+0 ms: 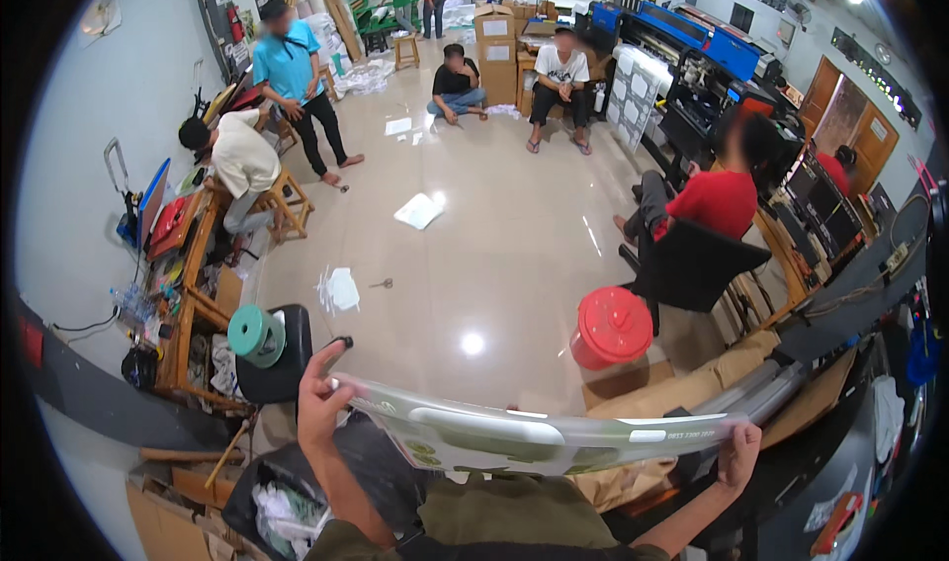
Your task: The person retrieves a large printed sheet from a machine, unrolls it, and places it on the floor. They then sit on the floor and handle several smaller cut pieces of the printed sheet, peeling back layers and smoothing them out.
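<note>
A wide printed sheet [583,446], green and white with a glossy surface, hangs stretched in front of my body. My left hand [318,398] pinches its upper left corner, with one finger raised above the edge. At the opposite end my right hand [737,456] is closed round the upper right corner. The sheet's top edge sags a little between the hands, and its lower part is hidden by its own tilt. Olive cloth of my clothing [504,512] shows below it.
A red lidded bin [613,326] stands ahead to the right, a black chair [280,363] with a green stool [255,336] to the left. Scissors [382,283] and white sheets [419,211] lie on the floor. Several people sit or stand around, one in red [710,203] nearby.
</note>
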A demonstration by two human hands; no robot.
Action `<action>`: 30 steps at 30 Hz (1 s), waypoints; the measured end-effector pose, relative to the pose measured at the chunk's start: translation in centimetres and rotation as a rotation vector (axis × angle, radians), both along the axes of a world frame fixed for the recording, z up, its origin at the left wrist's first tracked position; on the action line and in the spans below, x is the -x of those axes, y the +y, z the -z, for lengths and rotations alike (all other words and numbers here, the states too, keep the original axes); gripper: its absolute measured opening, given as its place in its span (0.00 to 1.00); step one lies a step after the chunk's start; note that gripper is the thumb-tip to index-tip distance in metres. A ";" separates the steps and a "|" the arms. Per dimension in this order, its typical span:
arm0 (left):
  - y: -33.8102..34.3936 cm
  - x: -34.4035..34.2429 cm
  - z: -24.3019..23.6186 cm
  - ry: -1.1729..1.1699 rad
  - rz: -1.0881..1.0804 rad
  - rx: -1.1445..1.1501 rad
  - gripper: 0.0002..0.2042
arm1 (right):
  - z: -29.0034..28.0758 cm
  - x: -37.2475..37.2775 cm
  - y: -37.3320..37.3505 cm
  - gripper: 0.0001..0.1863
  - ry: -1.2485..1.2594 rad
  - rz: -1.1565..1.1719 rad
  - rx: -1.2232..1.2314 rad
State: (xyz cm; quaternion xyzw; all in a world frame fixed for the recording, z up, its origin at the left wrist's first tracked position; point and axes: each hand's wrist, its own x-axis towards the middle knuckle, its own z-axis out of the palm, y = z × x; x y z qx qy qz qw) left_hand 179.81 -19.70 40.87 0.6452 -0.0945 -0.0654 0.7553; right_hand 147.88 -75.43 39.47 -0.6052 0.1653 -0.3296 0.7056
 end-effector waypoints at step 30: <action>-8.2 -61.2 -1.5 -0.091 -0.159 0.011 0.27 | -2.6 -67.6 -10.3 0.19 -0.059 0.083 0.093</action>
